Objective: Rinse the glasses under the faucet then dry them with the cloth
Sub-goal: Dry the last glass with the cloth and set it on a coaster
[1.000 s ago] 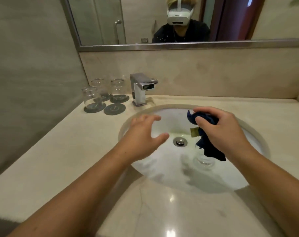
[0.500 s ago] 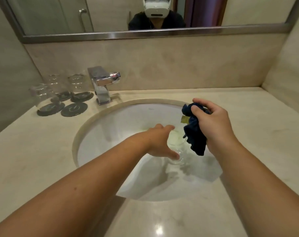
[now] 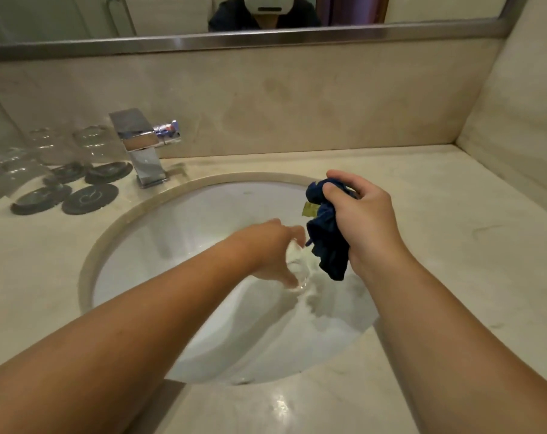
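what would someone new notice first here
The right hand grips a bunched dark blue cloth above the right side of the white sink. Beside it, the left hand reaches down into the basin and holds a clear glass. Farther left, beside the chrome faucet, more glasses stand on dark coasters.

Left hand point(image 3: 266, 249): glass point(image 3: 297, 266); right hand point(image 3: 367, 227): cloth point(image 3: 328, 242)

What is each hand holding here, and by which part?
The right hand grips the dark blue cloth bunched at its upper part, the rest hanging. The left hand grips a clear glass round its side, down in the sink.
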